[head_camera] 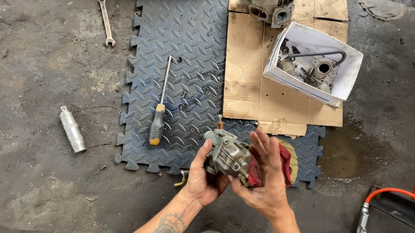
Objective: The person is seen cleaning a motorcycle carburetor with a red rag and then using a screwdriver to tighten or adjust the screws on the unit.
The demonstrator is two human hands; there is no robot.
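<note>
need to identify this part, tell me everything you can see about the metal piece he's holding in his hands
The metal piece looks like a small carburetor: a dull grey cast-metal body, grimy, with screws on its face and a brass-coloured stub sticking up at the top. It is held tilted above the edge of the dark foam mat. The left hand grips it from below and the left side, thumb up along its edge. The right hand, fingers spread, presses a red and yellow rag against its right side.

dull metal carburetor, red cloth rag — soft

White open carton rests on flattened brown cardboard.
</note>
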